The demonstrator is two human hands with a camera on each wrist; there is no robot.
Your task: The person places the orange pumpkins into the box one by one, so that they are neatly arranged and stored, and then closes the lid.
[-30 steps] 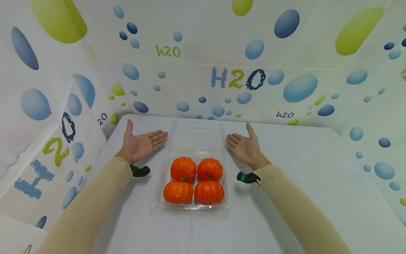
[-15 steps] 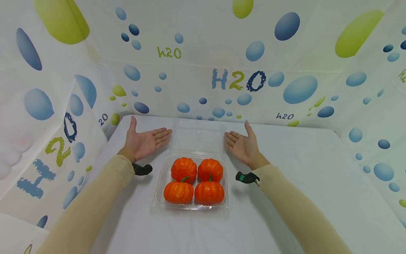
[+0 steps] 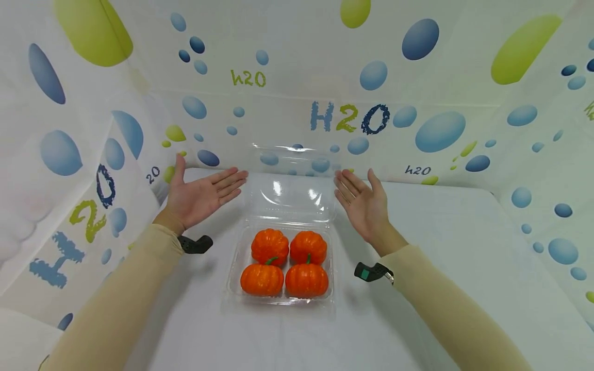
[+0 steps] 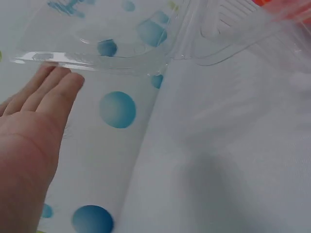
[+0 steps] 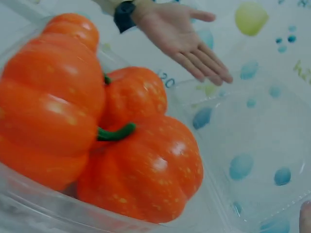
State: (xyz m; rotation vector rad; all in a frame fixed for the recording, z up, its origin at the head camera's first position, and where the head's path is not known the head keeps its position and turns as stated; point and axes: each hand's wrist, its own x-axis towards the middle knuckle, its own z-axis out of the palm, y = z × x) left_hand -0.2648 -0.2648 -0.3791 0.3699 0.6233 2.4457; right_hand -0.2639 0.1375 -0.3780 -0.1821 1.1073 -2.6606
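Note:
A clear plastic clamshell box point(image 3: 233, 270) sits mid-table with several small orange pumpkins point(image 3: 307, 281) in its base. Its hinged lid point(image 3: 292, 201) stands tilted up at the far side. My left hand point(image 3: 199, 198) is at the lid's left edge, palm turned inward, fingers straight and thumb up. In the left wrist view, the fingertips point(image 4: 60, 75) reach the lid's rim and seem to touch it. On the other side my right hand point(image 3: 364, 208) mirrors this, straight fingertips at the lid's right edge. The right wrist view shows only a bit of a fingertip point(image 5: 305, 218) of it.
A white cloth covers the table point(image 3: 441, 268). Behind it and along the left rises a white sheet point(image 3: 287, 41) with blue and green dots and H2O lettering. Black straps with small devices point(image 3: 196, 245) hang from both wrists.
The lid has swung up from lying flat on the table to a raised tilt. Both hands have risen along with it at its sides. The pumpkins have stayed in place.

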